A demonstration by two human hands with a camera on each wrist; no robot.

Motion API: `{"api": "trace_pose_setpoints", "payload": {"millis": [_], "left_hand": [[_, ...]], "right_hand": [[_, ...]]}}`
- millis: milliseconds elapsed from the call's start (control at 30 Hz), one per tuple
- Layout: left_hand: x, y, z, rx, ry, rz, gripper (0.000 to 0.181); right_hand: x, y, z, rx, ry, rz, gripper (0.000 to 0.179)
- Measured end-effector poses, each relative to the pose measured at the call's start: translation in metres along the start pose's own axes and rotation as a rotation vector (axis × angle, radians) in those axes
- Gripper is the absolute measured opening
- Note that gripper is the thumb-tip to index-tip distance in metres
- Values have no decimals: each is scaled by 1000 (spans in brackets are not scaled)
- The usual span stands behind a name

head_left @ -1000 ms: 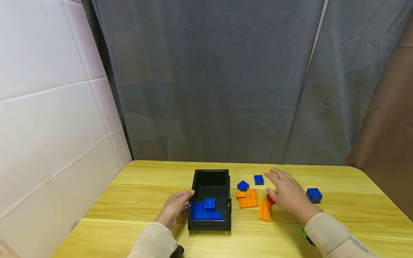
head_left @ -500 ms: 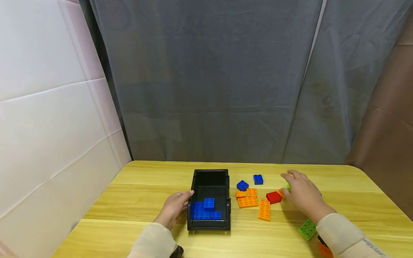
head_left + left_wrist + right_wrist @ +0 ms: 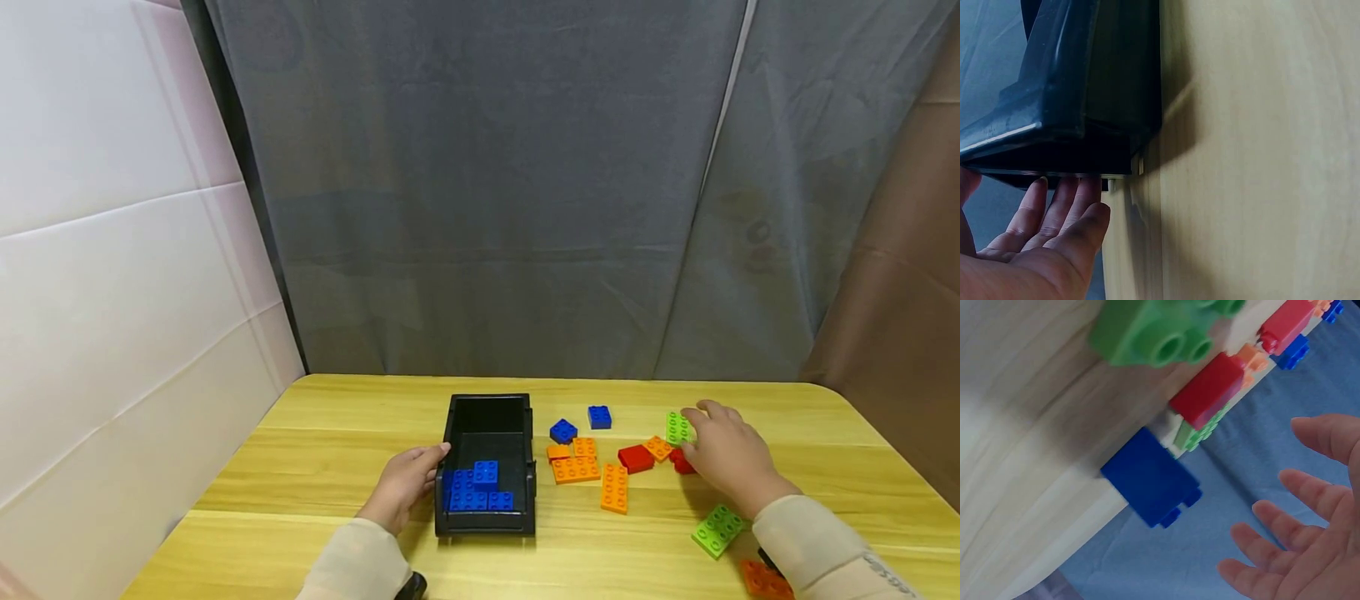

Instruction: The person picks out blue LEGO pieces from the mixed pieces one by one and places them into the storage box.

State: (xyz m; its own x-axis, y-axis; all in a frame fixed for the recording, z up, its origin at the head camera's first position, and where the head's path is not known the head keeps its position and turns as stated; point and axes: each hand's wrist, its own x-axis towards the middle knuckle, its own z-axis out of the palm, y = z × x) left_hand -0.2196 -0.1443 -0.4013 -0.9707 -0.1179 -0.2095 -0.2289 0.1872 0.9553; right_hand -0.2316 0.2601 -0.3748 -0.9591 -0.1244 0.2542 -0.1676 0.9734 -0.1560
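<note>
Left grip (image 3: 405, 485) pinches our bin (image 3: 486, 524), blue bricks (image 3: 485, 474) inside—3 blue blocks (image 3: 1149, 477) apparently remain, 1 near our spread right grip (image 3: 730, 454).

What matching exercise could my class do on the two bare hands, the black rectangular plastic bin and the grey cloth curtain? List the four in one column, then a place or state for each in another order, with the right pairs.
Column one
1. Black rectangular plastic bin
2. Bare left hand
3. Bare right hand
4. Grey cloth curtain

Column two
A. Hangs behind the yellowish wood-grain table
B. Fingers spread, holding nothing
C. Contains studded blue bricks
D. Holds the bin's side

Right pairs: 1-C, 2-D, 3-B, 4-A
</note>
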Motion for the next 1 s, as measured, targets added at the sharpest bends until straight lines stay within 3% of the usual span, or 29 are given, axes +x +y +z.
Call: {"api": "trace_pose_setpoints", "payload": {"millis": [367,1000], "left_hand": [[-1,2,-1,9,1,-19,60],[0,0,0,-4,10,-4,61]], "right_hand": [[-1,17,6,-13,-17,19,46],[-1,29,5,-6,-138,96,48]]}}
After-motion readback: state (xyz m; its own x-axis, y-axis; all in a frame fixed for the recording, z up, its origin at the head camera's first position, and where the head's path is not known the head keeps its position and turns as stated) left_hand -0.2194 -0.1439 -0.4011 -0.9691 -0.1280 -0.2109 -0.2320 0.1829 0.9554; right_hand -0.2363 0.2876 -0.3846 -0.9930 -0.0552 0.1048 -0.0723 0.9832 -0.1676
